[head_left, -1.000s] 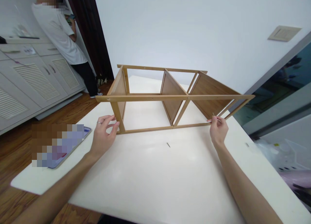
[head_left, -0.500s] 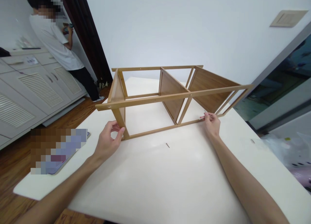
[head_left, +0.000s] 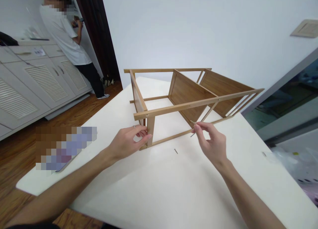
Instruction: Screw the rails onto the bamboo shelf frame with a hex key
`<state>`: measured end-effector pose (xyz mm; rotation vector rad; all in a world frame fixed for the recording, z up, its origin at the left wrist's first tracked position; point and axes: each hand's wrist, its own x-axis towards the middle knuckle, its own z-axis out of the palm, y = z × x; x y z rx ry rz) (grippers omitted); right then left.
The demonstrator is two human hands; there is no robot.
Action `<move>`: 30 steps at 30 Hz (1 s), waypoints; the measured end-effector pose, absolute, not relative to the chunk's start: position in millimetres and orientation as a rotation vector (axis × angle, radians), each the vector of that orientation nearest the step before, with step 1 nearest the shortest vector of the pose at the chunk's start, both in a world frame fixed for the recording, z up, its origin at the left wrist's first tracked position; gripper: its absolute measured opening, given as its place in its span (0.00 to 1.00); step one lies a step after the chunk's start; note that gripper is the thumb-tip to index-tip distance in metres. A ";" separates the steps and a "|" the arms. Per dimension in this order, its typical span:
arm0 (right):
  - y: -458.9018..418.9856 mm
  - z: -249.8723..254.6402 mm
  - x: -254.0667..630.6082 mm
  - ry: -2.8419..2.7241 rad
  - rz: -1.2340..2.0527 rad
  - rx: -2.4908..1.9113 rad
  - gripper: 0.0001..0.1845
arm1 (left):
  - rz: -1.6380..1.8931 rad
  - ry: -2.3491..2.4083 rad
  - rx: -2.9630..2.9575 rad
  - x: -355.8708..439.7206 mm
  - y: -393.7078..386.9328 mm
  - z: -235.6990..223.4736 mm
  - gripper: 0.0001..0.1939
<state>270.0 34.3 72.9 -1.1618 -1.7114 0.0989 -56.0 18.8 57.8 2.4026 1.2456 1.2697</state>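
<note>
A wooden shelf rack (head_left: 174, 107) lies on its side on the white table, its panels standing across between long rails. At its near left corner, my left hand (head_left: 129, 139) is closed around the short end board, thumb in front and fingers behind. My right hand (head_left: 211, 141) pinches a thin L-shaped hex key (head_left: 192, 134) between thumb and fingertips, just in front of the lower rail. Part of the key is hidden by the fingers. A single small screw (head_left: 176, 151) lies on the table between my hands.
A flat, blurred-out item (head_left: 72, 153) lies at the table's left edge. Clear plastic bags (head_left: 285, 159) are at the right, near another small piece (head_left: 264, 154). A person (head_left: 64, 33) stands by white cabinets (head_left: 42, 80) at the back left. A wall (head_left: 186, 30) rises behind the rack.
My right hand has moved left along the lower rail with the hex key. The rack has turned, its left end swinging nearer, my left hand still on it. The view has also shifted slightly.
</note>
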 end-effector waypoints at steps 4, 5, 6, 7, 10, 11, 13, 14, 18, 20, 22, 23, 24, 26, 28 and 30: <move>-2.0 118.2 216.2 -2.044 -0.263 -0.851 0.04 | 1.140 1.098 2.459 -82.0 23.4 95.5 0.08; -6.2 125.5 204.8 -2.060 -0.290 -0.831 0.03 | 1.107 1.076 2.470 -88.6 24.9 107.4 0.07; -8.4 131.0 194.5 -2.068 -0.304 -0.824 0.03 | 1.030 1.074 2.490 -94.6 26.2 119.9 0.07; -8.9 135.2 185.4 -2.068 -0.309 -0.826 0.04 | 0.984 1.076 2.502 -99.9 27.0 132.8 0.08; -3.7 142.6 164.4 -2.034 -0.306 -0.845 0.06 | 0.843 1.113 2.499 -109.0 24.8 169.9 0.07; -1.5 144.5 159.4 -2.022 -0.301 -0.853 0.06 | 0.830 1.122 2.502 -109.6 22.8 180.3 0.06; 1.6 148.6 152.5 -1.997 -0.281 -0.876 0.05 | 0.852 1.108 2.511 -107.5 18.1 196.1 0.06; 1.9 150.8 150.5 -1.984 -0.270 -0.887 0.05 | 0.899 1.069 2.528 -105.2 16.1 201.1 0.06; -2.8 158.6 151.6 -1.953 -0.226 -0.948 0.03 | 1.000 0.970 2.582 -96.0 15.9 203.2 0.09; -5.7 159.6 155.9 -1.961 -0.210 -0.968 0.02 | 0.972 1.074 2.577 -94.0 19.8 197.5 0.11; -7.2 158.1 160.0 -1.974 -0.223 -0.972 0.03 | 0.922 1.192 2.570 -92.7 24.2 191.6 0.13; -7.4 156.8 161.1 -1.980 -0.237 -0.969 0.03 | 0.890 1.226 2.572 -91.9 26.0 189.3 0.13; -7.2 155.3 161.5 -1.986 -0.252 -0.966 0.04 | 0.854 1.240 2.577 -90.8 27.3 187.7 0.13; -6.0 152.3 159.4 -1.998 -0.270 -0.950 0.04 | 0.789 1.245 2.593 -88.1 28.4 186.4 0.11; -4.2 149.9 154.5 -2.013 -0.284 -0.922 0.04 | 0.774 1.238 2.610 -86.2 27.8 186.7 0.10; -2.1 148.3 148.7 -2.013 -0.313 -0.902 0.05 | 0.773 1.223 2.621 -86.6 26.6 187.1 0.09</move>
